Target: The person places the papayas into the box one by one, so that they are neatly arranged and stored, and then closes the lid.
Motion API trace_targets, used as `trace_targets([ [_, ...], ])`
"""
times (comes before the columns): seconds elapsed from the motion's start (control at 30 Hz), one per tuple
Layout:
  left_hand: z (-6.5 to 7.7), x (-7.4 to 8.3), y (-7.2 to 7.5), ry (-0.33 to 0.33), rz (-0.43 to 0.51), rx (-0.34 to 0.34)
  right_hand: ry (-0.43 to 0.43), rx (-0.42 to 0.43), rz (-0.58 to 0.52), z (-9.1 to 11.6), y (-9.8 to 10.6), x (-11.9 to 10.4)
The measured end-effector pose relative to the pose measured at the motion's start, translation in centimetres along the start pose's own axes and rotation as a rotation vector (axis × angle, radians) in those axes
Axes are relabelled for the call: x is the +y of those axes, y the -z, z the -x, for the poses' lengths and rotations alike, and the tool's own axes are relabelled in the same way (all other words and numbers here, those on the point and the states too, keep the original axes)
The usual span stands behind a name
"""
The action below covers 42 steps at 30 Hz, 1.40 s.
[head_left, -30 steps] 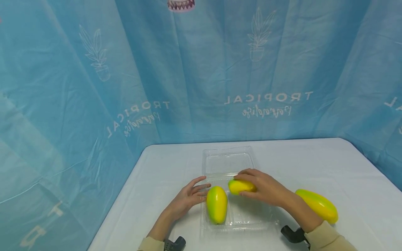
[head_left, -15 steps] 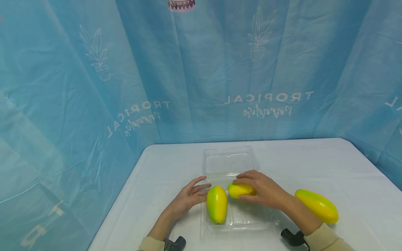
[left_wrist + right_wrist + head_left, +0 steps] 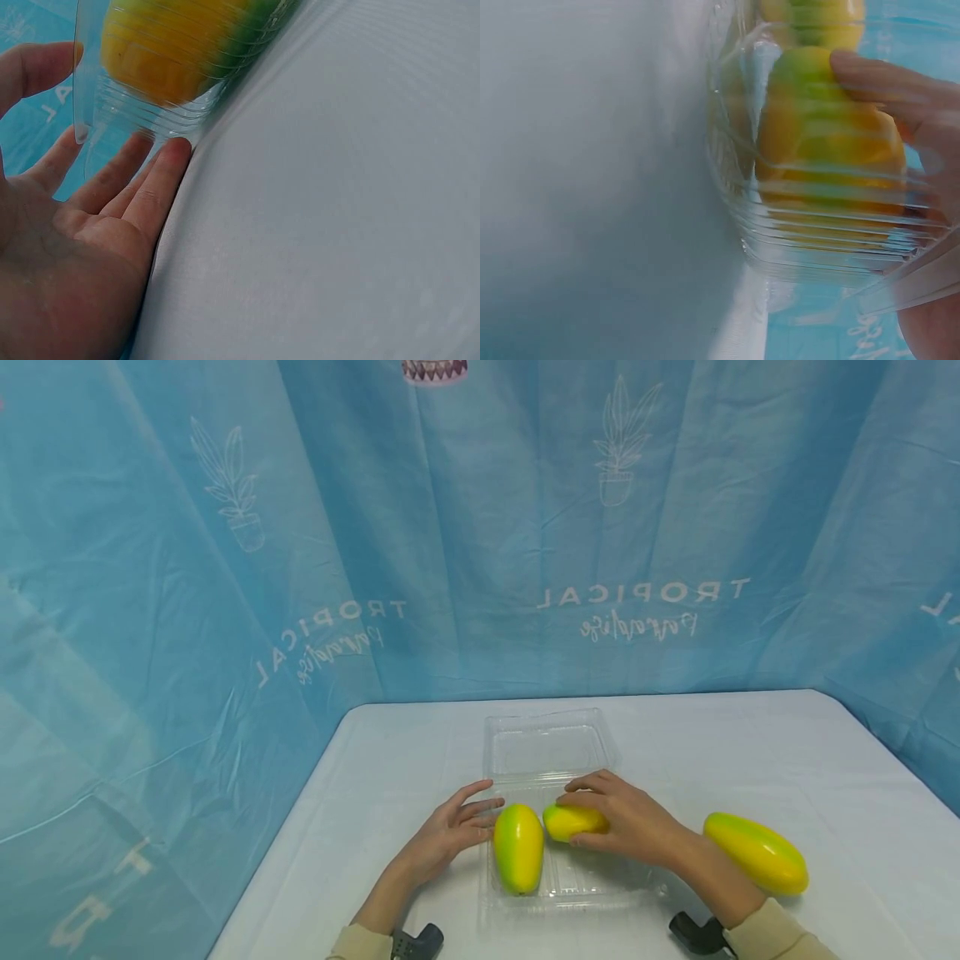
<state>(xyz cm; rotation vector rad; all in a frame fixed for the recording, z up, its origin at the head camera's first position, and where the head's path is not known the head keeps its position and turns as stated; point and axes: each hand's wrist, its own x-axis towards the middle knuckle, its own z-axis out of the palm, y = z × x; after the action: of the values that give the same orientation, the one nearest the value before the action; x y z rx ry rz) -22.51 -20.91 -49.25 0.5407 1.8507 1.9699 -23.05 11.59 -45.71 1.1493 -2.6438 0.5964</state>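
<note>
A clear plastic clamshell box (image 3: 566,889) lies open on the table, its lid (image 3: 551,747) folded back to the far side. One yellow-green mango (image 3: 518,850) sits lengthwise in the left part of the box. My right hand (image 3: 626,818) grips a second mango (image 3: 570,822) from above, inside the box; in the right wrist view this mango (image 3: 825,150) shows through the ribbed wall. My left hand (image 3: 448,835) is at the box's left side with fingers spread. The left wrist view has its fingertips (image 3: 176,150) against the clear wall, the thumb at the rim.
A third mango (image 3: 757,853) lies on the white table (image 3: 862,777) to the right, beside my right forearm. Blue printed curtains (image 3: 480,527) hang behind and along the sides of the table.
My right hand has shifted slightly toward me with its mango, lowering it a little in the box. The left hand and the other mangoes have stayed put.
</note>
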Motion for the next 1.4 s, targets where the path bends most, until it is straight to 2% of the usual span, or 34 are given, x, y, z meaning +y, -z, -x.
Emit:
trace_targets([
  [0.27,0.0,-0.03,0.0,0.002,-0.002,-0.001,-0.007,0.0,-0.008,0.09,-0.2,0.01],
  [0.77,-0.06,0.13,0.01,0.026,0.002,-0.009,-0.011,0.056,0.005,0.29,-0.13,0.33],
  [1.17,-0.15,0.0,-0.1,0.026,0.007,-0.005,-0.032,0.033,0.012,0.51,-0.29,0.2],
  [1.4,-0.12,0.15,-0.11,0.03,0.002,0.001,-0.006,0.042,0.014,0.55,0.04,0.26],
])
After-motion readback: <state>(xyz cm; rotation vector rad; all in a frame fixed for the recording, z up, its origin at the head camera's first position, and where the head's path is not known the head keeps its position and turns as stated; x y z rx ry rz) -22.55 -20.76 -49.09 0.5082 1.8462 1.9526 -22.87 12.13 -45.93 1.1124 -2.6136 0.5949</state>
